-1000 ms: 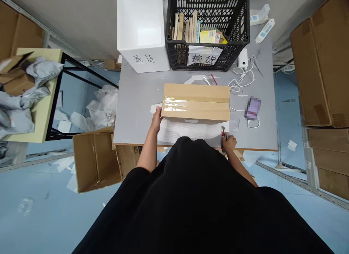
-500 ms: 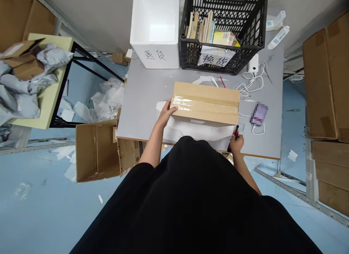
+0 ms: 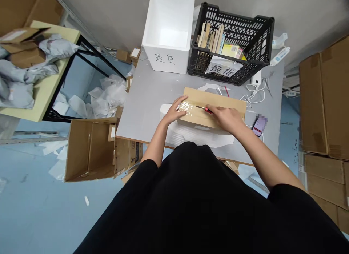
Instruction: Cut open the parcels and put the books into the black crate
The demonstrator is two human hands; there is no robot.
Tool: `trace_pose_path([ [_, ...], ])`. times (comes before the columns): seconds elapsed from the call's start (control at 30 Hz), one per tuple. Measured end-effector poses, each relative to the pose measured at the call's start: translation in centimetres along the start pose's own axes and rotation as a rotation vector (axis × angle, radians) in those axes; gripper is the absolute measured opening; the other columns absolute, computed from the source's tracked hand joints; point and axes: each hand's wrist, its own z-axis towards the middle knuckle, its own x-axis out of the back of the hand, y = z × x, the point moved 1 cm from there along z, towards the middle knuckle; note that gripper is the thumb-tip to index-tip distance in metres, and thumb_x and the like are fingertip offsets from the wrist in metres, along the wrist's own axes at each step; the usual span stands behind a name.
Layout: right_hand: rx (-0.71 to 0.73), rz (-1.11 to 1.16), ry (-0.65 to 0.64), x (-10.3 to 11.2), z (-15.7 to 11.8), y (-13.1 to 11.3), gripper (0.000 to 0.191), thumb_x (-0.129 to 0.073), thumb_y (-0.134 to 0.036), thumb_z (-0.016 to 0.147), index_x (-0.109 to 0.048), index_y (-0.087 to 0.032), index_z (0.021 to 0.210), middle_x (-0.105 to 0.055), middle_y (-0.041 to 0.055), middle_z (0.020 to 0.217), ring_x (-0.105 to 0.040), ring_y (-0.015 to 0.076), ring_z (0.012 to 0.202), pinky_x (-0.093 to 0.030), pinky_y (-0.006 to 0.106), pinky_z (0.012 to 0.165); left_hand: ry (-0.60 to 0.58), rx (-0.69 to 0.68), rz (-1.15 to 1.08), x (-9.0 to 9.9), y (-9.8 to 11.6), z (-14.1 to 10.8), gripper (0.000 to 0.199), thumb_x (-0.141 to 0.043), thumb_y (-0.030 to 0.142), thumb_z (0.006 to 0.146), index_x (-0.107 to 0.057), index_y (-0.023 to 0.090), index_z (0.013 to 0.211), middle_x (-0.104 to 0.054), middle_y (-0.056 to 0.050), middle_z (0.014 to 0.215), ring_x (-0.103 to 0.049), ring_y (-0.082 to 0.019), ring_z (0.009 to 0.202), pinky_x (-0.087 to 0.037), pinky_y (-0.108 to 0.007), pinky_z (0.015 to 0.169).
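Note:
A taped cardboard box [image 3: 215, 117] lies on the grey table. My left hand [image 3: 175, 111] grips its left end, with the thumb on the near side of the top and the fingers toward the far corner. In my right hand [image 3: 227, 117] is a utility knife [image 3: 208, 110] with a red and black handle. Its blade points left, over the box's top along the taped seam; whether the tip touches the tape I cannot tell. White foam sheet [image 3: 201, 137] lies under the box and sticks out at its near side.
On the table [image 3: 141, 101], a white foam bin [image 3: 171, 59] and a black crate [image 3: 231, 70] of books stand at the back. A phone [image 3: 259, 126] and white cables [image 3: 255, 95] lie right. An open carton [image 3: 91, 148] is at lower left; stacked cartons [image 3: 324, 115] stand right.
My right hand has come up from the table's front edge onto the box top, bringing the knife with its blade over the seam. My left hand stays at the box's left end.

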Motion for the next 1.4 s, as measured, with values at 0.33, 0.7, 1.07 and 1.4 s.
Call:
trace_pose_path([
  [0.33,0.166,-0.089,-0.127,0.7,6.9,-2.7,0.061,-0.048,-0.025,0.098,-0.034,-0.035,0.156,-0.070,0.0071,0.095,-0.064,0.0213,0.080,-0.041,0.033,0.075,-0.125,-0.019,-0.024,1.6,-0.8,1.1,0.076,-0.072,0.033,0.075,-0.046,0.036,0.146,-0.032,-0.006,0.159,-0.034,-0.035,0.144,-0.040,-0.050,0.113],
  [0.7,0.200,-0.249,-0.207,1.6,7.1,-4.8,0.057,-0.037,-0.025,0.101,-0.032,-0.028,0.157,-0.070,0.0165,0.106,-0.065,0.0275,0.089,-0.038,0.036,0.076,-0.095,-0.017,0.023,1.7,-1.4,1.4,0.068,-0.071,0.047,0.081,-0.047,0.037,0.144,-0.032,-0.006,0.158,-0.027,-0.034,0.148,-0.032,-0.050,0.118],
  [1.07,0.236,-0.364,-0.295,1.9,6.3,-5.1,0.061,-0.035,-0.024,0.100,-0.021,-0.021,0.160,-0.069,0.0209,0.111,-0.066,0.0265,0.084,-0.037,0.035,0.072,-0.111,0.018,0.121,1.8,-1.0,1.2,0.070,-0.068,0.045,0.081,-0.043,0.040,0.146,-0.029,-0.005,0.159,-0.031,-0.032,0.146,-0.038,-0.051,0.114],
  [1.4,0.212,-0.330,-0.319,1.5,5.6,-3.4,0.060,-0.038,-0.024,0.101,-0.023,-0.026,0.159,-0.069,0.0188,0.114,-0.065,0.0256,0.086,-0.037,0.035,0.074,-0.087,-0.015,0.147,1.6,-1.6,1.3,0.071,-0.069,0.047,0.080,-0.044,0.040,0.146,-0.033,-0.006,0.157,-0.037,-0.032,0.144,-0.043,-0.050,0.111],
])
